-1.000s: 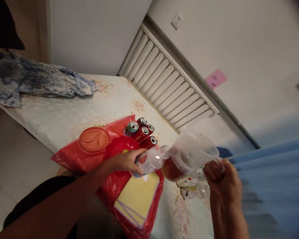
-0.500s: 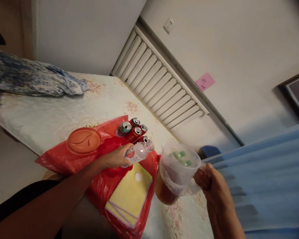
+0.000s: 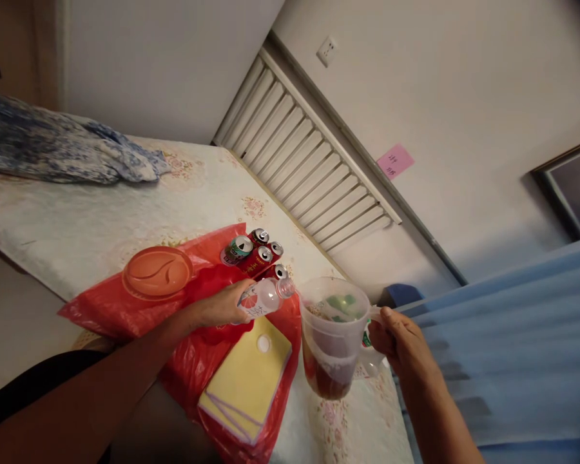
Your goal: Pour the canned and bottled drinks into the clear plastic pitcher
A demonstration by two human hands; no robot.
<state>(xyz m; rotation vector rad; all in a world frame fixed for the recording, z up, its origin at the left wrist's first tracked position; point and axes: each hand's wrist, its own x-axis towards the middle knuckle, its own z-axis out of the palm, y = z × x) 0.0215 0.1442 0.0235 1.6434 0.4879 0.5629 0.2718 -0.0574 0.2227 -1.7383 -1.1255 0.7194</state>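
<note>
My left hand is closed round a small clear plastic bottle with a white and red label, uncapped, its mouth tilted toward the jug. My right hand grips the handle of a clear plastic jug, held upright above the table. The jug has brown liquid at the bottom and green bits floating inside near the top. Bottle mouth and jug rim are close but apart.
A red plastic bag lies on the floral tablecloth, with an orange lid, several drink cans and yellow cloths on it. A blue patterned cloth is at far left. A radiator lines the wall; blue fabric fills the right.
The jug was tipped with its spout at the bottle's mouth; now it stands upright and lower, away from the bottle. My left hand has drawn the bottle back to the left.
</note>
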